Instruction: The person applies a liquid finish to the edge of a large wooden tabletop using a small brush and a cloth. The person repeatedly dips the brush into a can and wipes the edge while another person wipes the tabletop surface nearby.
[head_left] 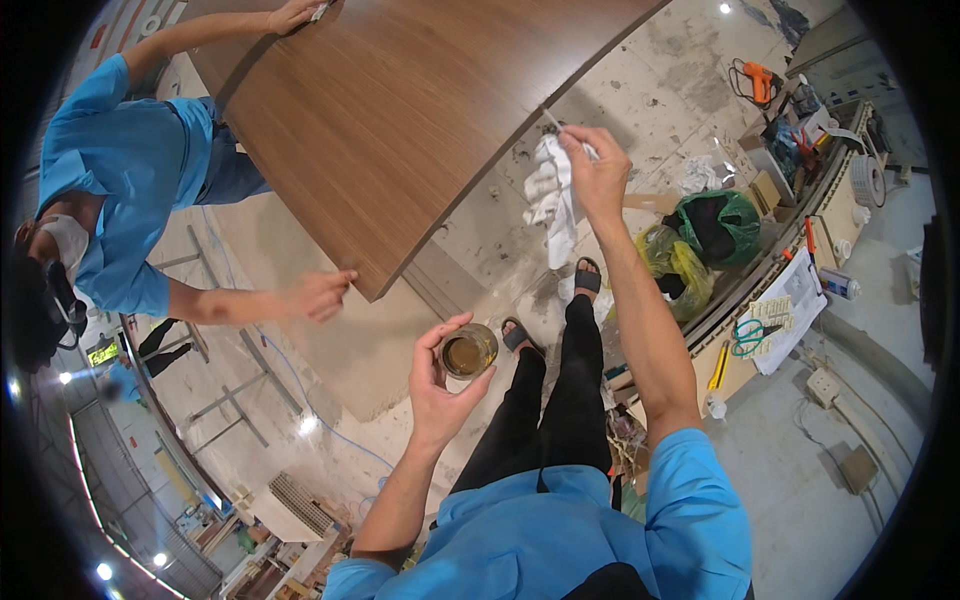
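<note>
My left hand (440, 385) is wrapped round a small glass jar (470, 352) with brown liquid in it, held below the near corner of a large brown wood-grain panel (400, 130). In my right hand (600, 170) is a thin pale stick, perhaps a fine brush (552, 118), pinched with its tip at the panel's right edge. Whether the tip touches the edge, I cannot tell. A crumpled white cloth (548, 195) hangs from the same hand. At the panel's left side, a co-worker's hand (325, 295) is close to the near corner.
The co-worker (130, 190), in a blue shirt, leans in from the left. To my right, a workbench holds green-handled scissors (748, 338), a yellow utility knife (720, 365) and a tape roll (868, 180). Green (735, 225) and yellow bags (680, 270) lie beside it. An orange heat gun (762, 83) is farther off.
</note>
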